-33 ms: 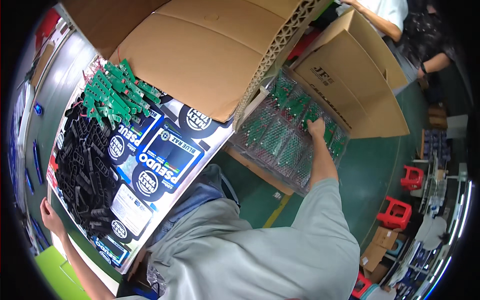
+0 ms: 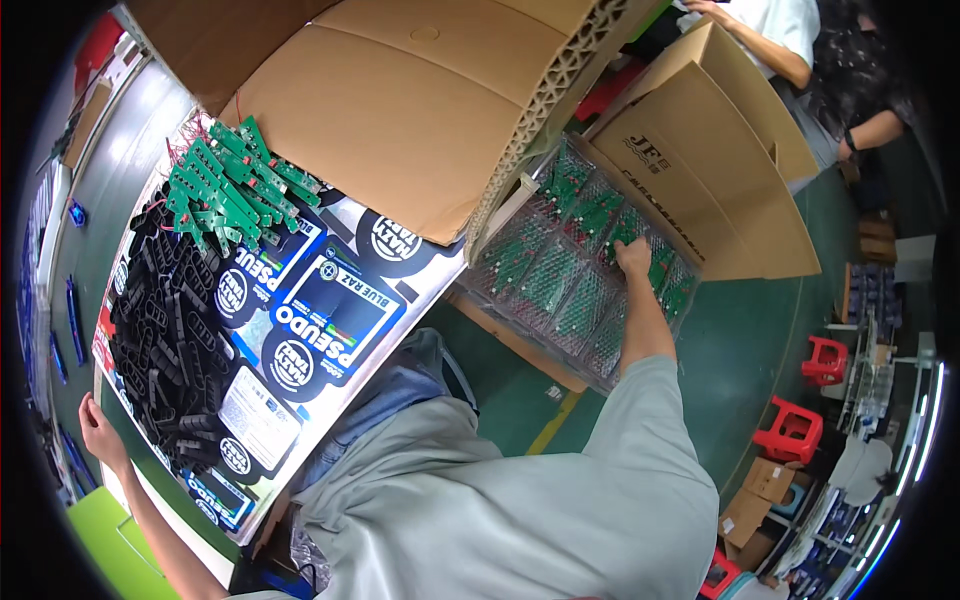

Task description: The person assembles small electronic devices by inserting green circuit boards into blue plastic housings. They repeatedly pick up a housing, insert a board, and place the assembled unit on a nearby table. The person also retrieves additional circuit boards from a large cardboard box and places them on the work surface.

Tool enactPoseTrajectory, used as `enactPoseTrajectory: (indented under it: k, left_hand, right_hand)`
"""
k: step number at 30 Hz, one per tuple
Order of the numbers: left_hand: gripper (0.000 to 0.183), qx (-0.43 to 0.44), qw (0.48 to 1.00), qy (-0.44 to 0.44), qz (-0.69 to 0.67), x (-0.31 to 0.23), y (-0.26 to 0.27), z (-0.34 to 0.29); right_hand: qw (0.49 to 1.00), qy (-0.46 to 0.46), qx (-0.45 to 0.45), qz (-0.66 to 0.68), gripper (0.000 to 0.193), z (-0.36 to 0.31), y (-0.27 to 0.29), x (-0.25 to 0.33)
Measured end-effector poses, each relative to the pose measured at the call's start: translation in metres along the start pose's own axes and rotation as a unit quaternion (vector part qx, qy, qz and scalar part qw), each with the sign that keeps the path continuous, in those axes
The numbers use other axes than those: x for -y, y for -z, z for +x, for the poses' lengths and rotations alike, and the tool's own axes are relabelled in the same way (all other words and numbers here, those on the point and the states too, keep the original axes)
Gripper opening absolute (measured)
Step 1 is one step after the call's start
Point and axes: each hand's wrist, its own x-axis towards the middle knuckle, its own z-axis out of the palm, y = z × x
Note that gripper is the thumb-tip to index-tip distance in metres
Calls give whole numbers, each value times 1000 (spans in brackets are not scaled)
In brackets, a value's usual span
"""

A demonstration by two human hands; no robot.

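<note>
Green circuit boards [image 2: 592,213] in the clear tray [image 2: 545,322] lie at the right hand [image 2: 632,256], mostly left of its grip, whether grasped I cannot tell; the left hand [image 2: 100,432], seemingly released, is well apart.

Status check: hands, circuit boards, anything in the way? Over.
Right hand at green circuit boards in plastic tray. Left hand by table edge; grips unclear. Open cardboard box beside tray; nothing seen blocking right hand.
</note>
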Motion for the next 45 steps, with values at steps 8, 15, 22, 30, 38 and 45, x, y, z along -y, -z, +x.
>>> enactPoseTrajectory:
  k: [8,15,22,30,38,45]
  left_hand:
    - [31,19,999,-8,27,-16,34,-16]
    - [30,16,1000,-16,10,-33,34,-15]
    - [29,9,999,-41,-14,-36,30,-22]
    - [30,4,999,-42,-3,-40,34,-38]
    - [29,5,999,26,-18,-38,49,-59]
    - [30,7,999,33,-22,-19,48,-61]
  right_hand:
    - [992,-104,73,-29,81,17,-4,27]
    - [976,-168,101,94,82,47,-31,2]
    - [959,-193,9,206,50,38,-7,13]
    - [975,-101,57,189,31,16,11,84]
    - [995,-91,5,26,43,11,-4,120]
    - [995,-98,13,23,39,13,-19,119]
